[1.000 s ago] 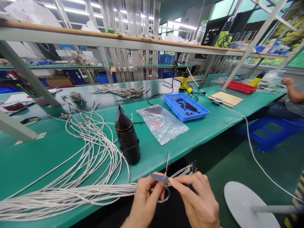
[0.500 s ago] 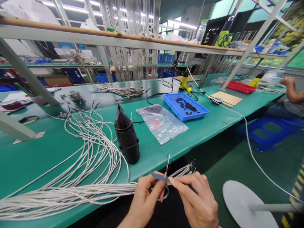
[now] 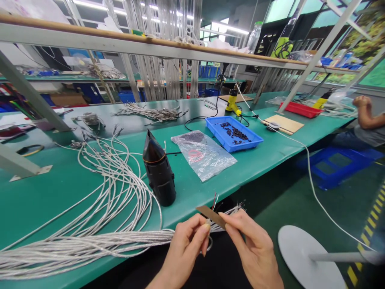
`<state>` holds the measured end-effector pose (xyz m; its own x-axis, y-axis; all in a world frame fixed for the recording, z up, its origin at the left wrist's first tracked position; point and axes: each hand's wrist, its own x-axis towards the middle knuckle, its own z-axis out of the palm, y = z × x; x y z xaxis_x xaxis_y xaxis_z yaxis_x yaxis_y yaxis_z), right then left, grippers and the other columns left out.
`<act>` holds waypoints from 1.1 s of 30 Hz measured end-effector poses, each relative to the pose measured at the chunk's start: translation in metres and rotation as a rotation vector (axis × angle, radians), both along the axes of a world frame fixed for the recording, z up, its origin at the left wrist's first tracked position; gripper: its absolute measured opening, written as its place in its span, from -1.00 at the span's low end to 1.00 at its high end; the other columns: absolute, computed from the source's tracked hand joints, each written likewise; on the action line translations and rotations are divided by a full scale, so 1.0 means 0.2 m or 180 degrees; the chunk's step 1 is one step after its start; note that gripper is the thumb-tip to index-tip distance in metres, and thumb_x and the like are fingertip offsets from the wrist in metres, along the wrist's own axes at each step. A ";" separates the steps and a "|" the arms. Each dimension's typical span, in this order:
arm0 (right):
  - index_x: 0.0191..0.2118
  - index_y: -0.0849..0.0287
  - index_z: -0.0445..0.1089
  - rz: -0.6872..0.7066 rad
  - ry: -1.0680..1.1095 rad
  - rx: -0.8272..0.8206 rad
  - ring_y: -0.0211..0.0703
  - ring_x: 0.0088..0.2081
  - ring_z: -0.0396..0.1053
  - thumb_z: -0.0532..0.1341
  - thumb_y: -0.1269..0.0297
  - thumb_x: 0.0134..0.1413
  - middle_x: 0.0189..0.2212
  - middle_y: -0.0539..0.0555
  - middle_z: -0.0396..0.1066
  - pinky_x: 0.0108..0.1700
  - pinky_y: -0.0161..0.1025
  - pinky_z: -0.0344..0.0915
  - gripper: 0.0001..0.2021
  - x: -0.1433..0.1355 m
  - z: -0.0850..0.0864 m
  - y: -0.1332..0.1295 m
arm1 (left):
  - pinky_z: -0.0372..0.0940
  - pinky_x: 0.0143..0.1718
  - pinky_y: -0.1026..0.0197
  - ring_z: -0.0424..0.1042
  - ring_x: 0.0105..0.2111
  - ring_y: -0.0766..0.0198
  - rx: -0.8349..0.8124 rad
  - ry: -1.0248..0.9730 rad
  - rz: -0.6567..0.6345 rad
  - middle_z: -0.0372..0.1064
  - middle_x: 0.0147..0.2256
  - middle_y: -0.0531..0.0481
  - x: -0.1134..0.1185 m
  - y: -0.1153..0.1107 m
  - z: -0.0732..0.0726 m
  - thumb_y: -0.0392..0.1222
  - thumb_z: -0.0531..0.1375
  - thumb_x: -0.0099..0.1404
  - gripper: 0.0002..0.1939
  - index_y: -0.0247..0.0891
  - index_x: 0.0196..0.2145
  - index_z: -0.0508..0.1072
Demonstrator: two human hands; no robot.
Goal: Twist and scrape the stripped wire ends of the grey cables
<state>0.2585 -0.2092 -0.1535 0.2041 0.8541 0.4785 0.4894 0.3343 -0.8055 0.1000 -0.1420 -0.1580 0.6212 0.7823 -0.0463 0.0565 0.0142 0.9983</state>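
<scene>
My left hand (image 3: 188, 243) pinches the end of a pale braided cable between thumb and fingertips. Thin red and white wires (image 3: 214, 202) stick up from that end. A flat, thin, brownish strip (image 3: 211, 215) is gripped by the thumb and fingers of my right hand (image 3: 251, 243); its free end slants across just beyond the left fingertips, close to the wires. Whether it touches the cable I cannot tell. The bundle of braided cables (image 3: 90, 249) runs along the table's front edge to my hands, with stripped ends (image 3: 239, 208) showing behind the right fingers.
A black cone-topped cylinder (image 3: 160, 172) stands on the green table (image 3: 186, 196). Beyond are a clear plastic bag (image 3: 207, 158), a blue tray (image 3: 227, 145) of small black pieces and a yellow heat gun (image 3: 233, 104). A seated person's arm (image 3: 368, 116) shows at right.
The strip has turned from grey-looking to brown and now slants down to the right. My right hand has shifted slightly right, drawing it off the left fingers. The camera view has moved a little.
</scene>
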 end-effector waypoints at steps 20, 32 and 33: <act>-0.06 0.09 0.48 -0.0148 -0.0133 0.0149 -0.22 -0.35 0.37 0.19 0.54 0.22 -0.39 0.02 0.40 -0.28 -0.25 0.35 -0.73 -0.02 -0.01 0.01 | 0.05 -0.44 0.29 0.12 -0.58 0.37 0.0202 0.0095 0.0014 0.13 -0.64 0.14 0.00 -0.01 0.00 0.03 0.03 0.43 -0.56 -0.24 -0.54 0.22; -0.04 0.11 0.49 -0.0155 -0.0197 0.0423 -0.23 -0.37 0.32 0.20 0.61 0.18 -0.42 0.02 0.36 -0.33 -0.25 0.30 -0.68 -0.02 -0.02 0.01 | 0.05 -0.44 0.29 0.10 -0.60 0.38 0.0086 0.0079 -0.0054 0.12 -0.65 0.14 -0.01 -0.02 0.01 0.02 0.03 0.43 -0.56 -0.24 -0.55 0.21; -0.03 0.11 0.48 -0.0166 -0.0181 0.0421 -0.23 -0.38 0.31 0.20 0.61 0.18 -0.42 0.02 0.36 -0.33 -0.25 0.30 -0.68 -0.02 -0.02 0.01 | 0.05 -0.44 0.29 0.09 -0.60 0.38 0.0053 0.0066 -0.0069 0.12 -0.65 0.14 0.00 -0.02 0.01 0.02 0.03 0.43 -0.57 -0.24 -0.55 0.21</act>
